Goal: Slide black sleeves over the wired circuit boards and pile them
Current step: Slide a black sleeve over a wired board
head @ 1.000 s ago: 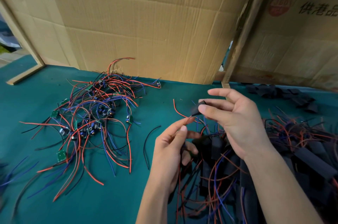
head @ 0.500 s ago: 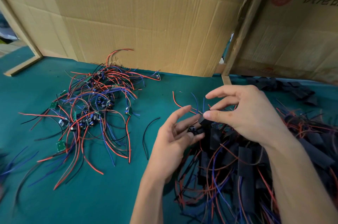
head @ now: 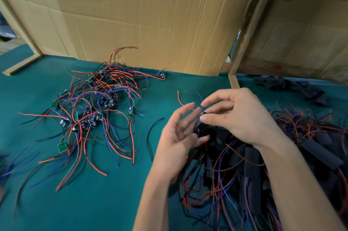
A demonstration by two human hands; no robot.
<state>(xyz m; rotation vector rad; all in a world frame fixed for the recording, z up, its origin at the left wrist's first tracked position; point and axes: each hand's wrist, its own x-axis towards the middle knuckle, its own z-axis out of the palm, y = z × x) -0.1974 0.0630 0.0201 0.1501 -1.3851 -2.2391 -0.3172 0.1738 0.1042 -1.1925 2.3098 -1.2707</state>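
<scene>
My right hand [head: 243, 115] pinches a black sleeve [head: 200, 123] by its top end between thumb and fingers. My left hand [head: 178, 136] cups the sleeve's lower part, fingers spread and loosely bent, with a small board end showing at the bottom. Red and blue wires [head: 180, 99] stick up behind the fingers. A tangle of bare green circuit boards with red, blue and black wires [head: 94, 110] lies on the left of the teal table. Sleeved boards are piled [head: 254, 164] under and right of my hands.
A heap of unused black sleeves [head: 293, 87] lies at the far right by the cardboard wall [head: 150, 19]. A loose black wire [head: 150, 136] curves on the teal mat [head: 84, 202] between the two piles. A wooden post [head: 250, 23] stands behind my right hand.
Both hands have come down from above the table toward the sleeved pile, and my left hand has closed in under the sleeve. The camera has tilted slightly.
</scene>
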